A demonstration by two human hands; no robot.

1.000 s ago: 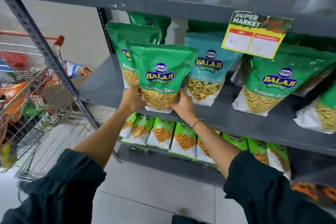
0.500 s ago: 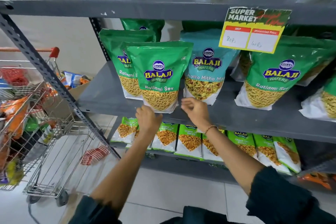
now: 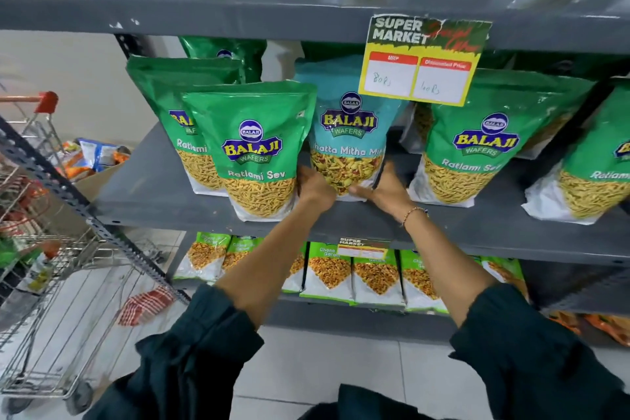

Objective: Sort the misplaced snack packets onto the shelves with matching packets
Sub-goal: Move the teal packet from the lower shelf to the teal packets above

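Observation:
A teal Khatta Mitha Mix packet point(image 3: 347, 133) stands on the middle grey shelf point(image 3: 153, 191) among green Ratlami Sev packets. My left hand point(image 3: 315, 186) grips its lower left edge and my right hand point(image 3: 385, 189) grips its lower right corner. A green Ratlami Sev packet point(image 3: 254, 150) stands upright just left of my left hand, in front of another green one point(image 3: 170, 106). More green Ratlami Sev packets point(image 3: 477, 143) lean on the right.
A yellow price tag point(image 3: 422, 60) hangs from the upper shelf edge. Chana Garam packets point(image 3: 375, 276) line the lower shelf. A wire shopping cart point(image 3: 41, 266) with mixed snack packets stands at the left, beside the slanted shelf brace point(image 3: 85, 211).
Both hands let go of the front green Ratlami Sev packet, which stays standing on the shelf, then moved right and closed on the bottom of the teal packet.

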